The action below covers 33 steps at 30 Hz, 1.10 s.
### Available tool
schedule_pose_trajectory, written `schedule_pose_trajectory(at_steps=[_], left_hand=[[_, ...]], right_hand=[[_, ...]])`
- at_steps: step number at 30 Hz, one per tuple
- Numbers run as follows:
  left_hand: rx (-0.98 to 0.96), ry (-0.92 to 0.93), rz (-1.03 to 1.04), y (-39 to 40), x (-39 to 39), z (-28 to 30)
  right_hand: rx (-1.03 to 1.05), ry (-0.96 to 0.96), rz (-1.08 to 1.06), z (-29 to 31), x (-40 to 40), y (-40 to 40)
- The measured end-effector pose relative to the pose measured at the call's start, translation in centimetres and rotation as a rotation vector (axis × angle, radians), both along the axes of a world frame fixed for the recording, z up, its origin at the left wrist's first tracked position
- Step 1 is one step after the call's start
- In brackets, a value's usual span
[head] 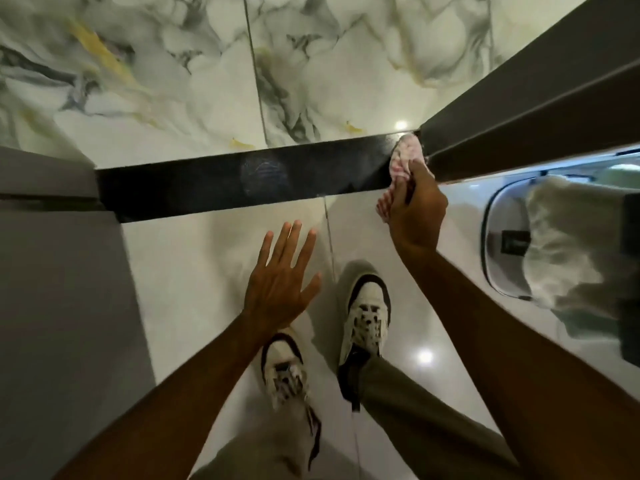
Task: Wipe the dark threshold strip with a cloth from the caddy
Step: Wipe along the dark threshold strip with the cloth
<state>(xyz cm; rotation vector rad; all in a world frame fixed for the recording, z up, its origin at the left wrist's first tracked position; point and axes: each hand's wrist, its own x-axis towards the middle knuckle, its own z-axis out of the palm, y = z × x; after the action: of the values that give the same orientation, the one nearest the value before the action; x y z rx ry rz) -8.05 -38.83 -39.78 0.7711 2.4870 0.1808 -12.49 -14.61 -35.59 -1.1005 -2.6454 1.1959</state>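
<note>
The dark threshold strip [214, 181] runs across the floor between marbled tiles and plain pale tiles, with a dusty smudge near its middle. My right hand [415, 209] grips a pink-and-white cloth [407, 155] and presses it on the strip's right end, against the foot of the dark door frame. My left hand [280, 275] hovers open, fingers spread, over the pale tiles just short of the strip. The caddy [498, 233] stands at the right with a whitish cloth [568, 244] draped in it.
A dark door frame [519, 98] slants up to the right from the strip's end. A grey wall [59, 289] borders the left. My two feet in white shoes [367, 306] stand on the pale tiles below the strip.
</note>
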Motion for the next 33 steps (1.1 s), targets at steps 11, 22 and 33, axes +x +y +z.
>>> schedule_pose_trajectory(at_steps=[11,22,33], left_hand=[[0.222,0.239,-0.069,1.2,-0.5,-26.6],[0.201,0.329,-0.042,1.7,-1.0,-25.4],[0.189,0.356,-0.032,1.5,-0.6,-27.4]], right_hand=[[0.65,-0.167,0.466,-27.5,-4.1,4.4],[0.529,-0.065,0.694,-26.6,2.2,0.3],[0.587,0.023,0.433,-29.1,-7.9,0.6]])
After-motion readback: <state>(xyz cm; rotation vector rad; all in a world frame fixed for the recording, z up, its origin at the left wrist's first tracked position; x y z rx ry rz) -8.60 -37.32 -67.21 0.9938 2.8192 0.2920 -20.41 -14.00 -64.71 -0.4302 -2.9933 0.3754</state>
